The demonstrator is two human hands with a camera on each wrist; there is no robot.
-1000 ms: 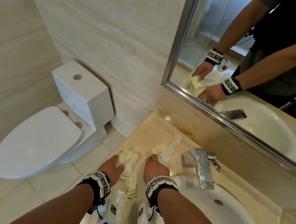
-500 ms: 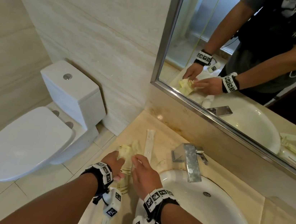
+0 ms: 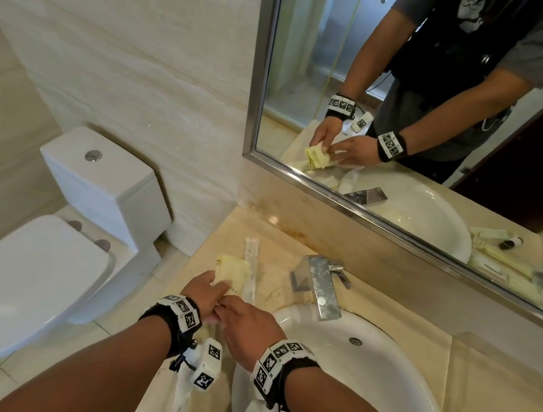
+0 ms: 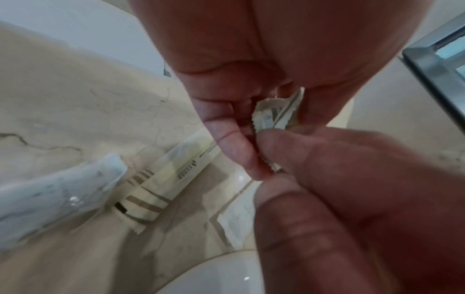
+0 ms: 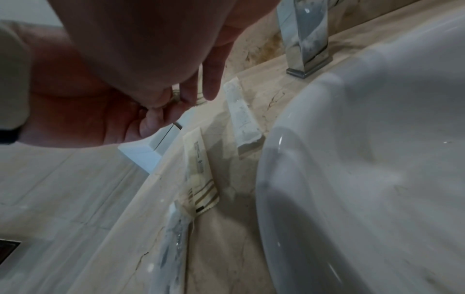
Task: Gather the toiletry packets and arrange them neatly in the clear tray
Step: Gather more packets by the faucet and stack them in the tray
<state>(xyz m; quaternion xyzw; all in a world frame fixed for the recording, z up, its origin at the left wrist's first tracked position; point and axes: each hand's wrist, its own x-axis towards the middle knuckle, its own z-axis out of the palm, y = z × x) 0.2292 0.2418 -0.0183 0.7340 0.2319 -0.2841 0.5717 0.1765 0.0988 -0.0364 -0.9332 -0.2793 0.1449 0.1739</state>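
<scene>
fingertips (image 4: 236, 157) of left hand (image 3: 205, 292) pinched round a small stack of yellow packets (image 3: 232, 270), just below centre of the head view. right hand (image 3: 247, 329) curled in against the same stack from lower right, thumb and forefinger nipping its serrated edge in the left wrist view. both hands closed on the stack, held just above the beige counter (image 3: 277, 255).

lying loose on the counter beneath: a long cream striped packet (image 5: 200, 175) at mid frame of the right wrist view, a pale white sachet (image 5: 241, 117) just beside the basin (image 5: 352, 159) rim, and a clear-wrapped long packet (image 5: 173, 228) lower down near the counter edge. chrome tap (image 3: 320, 286) right of centre in the head view.

clear tray (image 3: 493, 401) at the lower right edge of the head view, beyond the basin, well apart from the hands; contents hard to make out.

step in hand, judging by this: squaring up the gathered packets. gathering only partly done.

next move likely calls for one hand freed to pick up the loose packets, then a carry across the basin to the tray, with a firm pinch against slippage of slick wrappers.
</scene>
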